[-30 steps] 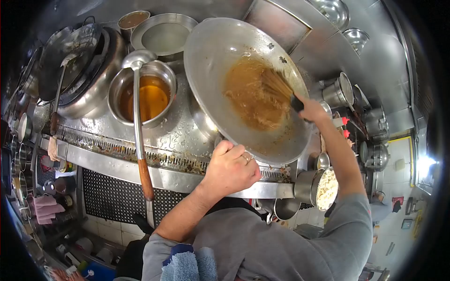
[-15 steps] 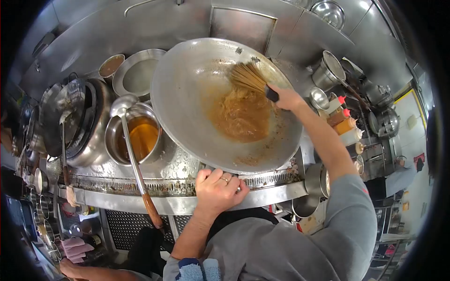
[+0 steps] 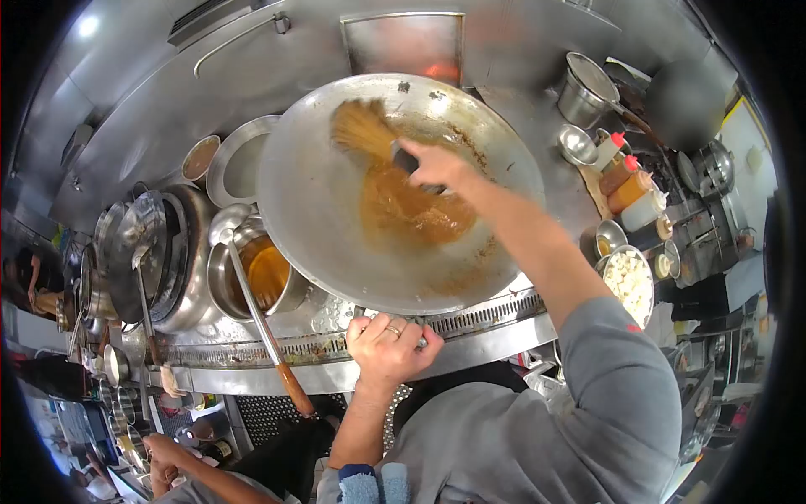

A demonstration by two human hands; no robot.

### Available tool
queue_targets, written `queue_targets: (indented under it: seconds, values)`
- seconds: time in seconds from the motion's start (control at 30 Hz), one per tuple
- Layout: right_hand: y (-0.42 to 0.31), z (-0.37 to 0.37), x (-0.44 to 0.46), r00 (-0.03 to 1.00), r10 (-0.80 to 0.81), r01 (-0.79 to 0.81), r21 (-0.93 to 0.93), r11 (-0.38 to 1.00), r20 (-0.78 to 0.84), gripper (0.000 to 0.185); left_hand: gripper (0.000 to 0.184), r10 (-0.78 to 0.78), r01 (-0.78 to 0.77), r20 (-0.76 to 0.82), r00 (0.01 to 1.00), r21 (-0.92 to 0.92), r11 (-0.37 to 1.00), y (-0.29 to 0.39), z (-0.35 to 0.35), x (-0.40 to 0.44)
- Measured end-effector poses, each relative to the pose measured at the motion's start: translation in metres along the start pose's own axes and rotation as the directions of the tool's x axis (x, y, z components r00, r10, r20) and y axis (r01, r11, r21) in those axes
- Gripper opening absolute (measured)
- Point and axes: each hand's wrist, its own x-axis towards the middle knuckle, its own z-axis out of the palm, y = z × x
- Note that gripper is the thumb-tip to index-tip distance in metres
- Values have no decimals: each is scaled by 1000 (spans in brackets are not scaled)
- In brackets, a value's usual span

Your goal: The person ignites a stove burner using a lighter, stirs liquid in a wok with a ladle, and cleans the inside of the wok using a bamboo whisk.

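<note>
A large metal wok point(image 3: 311, 218) sits on the range, with murky brown liquid point(image 3: 411, 214) pooled in its middle. My right hand point(image 3: 441, 166) is closed round the dark grip of a bamboo wok brush point(image 3: 363, 130). The brush's bristles, blurred by motion, lie against the upper left of the wok's inside. At the wok's near rim, my left hand point(image 3: 390, 346) is wrapped in a fist round the wok handle, which the fingers mostly hide.
Left of the wok, a ladle point(image 3: 252, 294) rests across a pot of amber liquid point(image 3: 264, 277). Squeeze bottles point(image 3: 628, 193) and a bowl of white cubes point(image 3: 630, 281) stand at right. Another person's hands point(image 3: 164, 454) show at lower left.
My right hand has swept the brush left across the wok, from its upper right side to its upper left. My left hand keeps its hold at the rim. The camera view has shifted slightly.
</note>
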Motion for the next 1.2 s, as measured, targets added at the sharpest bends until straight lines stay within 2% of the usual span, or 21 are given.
queue_targets:
  seconds: [0.03, 0.1, 0.17, 0.23, 0.27, 0.33, 0.4, 0.47, 0.53, 0.63, 0.67, 0.73, 0.8, 0.87, 0.93, 1.0, 1.2]
  values:
    - [-12, 12, -10, 999, 12, -14, 52, 999, 41, 102, 26, 2, -2, -3, 1000, 5, 1000, 0, 2, 1]
    - [-20, 33, -24, 984, -130, 136, -40, 990, 125, 104, 26, 8, -8, -2, 1000, 4, 1000, 1, 1, 3]
    - [-62, -2, -90, 928, 9, -32, 57, 998, 372, 105, 27, 9, -9, 0, 1000, 7, 1000, 1, 0, 3]
    - [-50, -5, -107, 881, -16, 57, -73, 996, 472, 104, 29, 14, -14, 1, 1000, 5, 1000, 1, -1, 4]
    - [-34, -4, -116, 875, -156, 250, -153, 956, 457, 103, 29, 17, -17, 4, 1000, 2, 1000, 0, -2, 4]
    - [-25, -24, -149, 849, -107, 288, -284, 915, 517, 100, 30, 11, -11, 9, 1000, -3, 1000, 0, -2, 3]
    - [-17, -57, -176, 787, 42, 197, -315, 928, 615, 100, 33, 18, -18, 18, 1000, -18, 1000, 0, -3, 4]
    - [6, -79, -196, 816, 112, 222, -486, 845, 567, 98, 35, 19, -18, 46, 999, -34, 999, -1, -6, 6]
    - [17, -107, -208, 840, 213, 177, -622, 763, 500, 96, 36, 13, -8, 97, 995, -56, 998, -1, -11, 9]
    - [28, -139, -183, 856, 378, 80, -812, 578, 353, 92, 34, 63, -13, 314, 947, -159, 987, -11, -33, 21]
    - [34, -144, -165, 855, 433, 25, -856, 516, 286, 90, 33, 74, -3, 334, 940, -208, 978, -17, -34, 22]
    - [29, -142, -127, 925, 356, -93, -830, 550, 132, 89, 34, 92, 19, 361, 928, -294, 956, -27, -36, 24]
    - [70, -110, -52, 994, 102, -40, -768, 639, 33, 87, 32, 102, 29, 379, 920, -325, 945, -28, -34, 20]
    - [47, -61, -16, 993, 119, -104, -645, 757, -20, 90, 30, 129, 20, 384, 914, -360, 933, -25, -21, 15]
    - [19, -28, -22, 991, 133, -135, -339, 931, -30, 87, 27, 155, 11, 392, 907, -390, 921, -8, -1, 0]
    - [-13, -16, -34, 980, 182, -158, -236, 959, 84, 95, 25, 152, 10, 407, 901, -369, 929, 14, 11, 2]
    - [-35, 0, -88, 953, 30, 59, -283, 957, 300, 102, 20, 127, 76, 472, 872, -388, 919, 51, 38, 5]
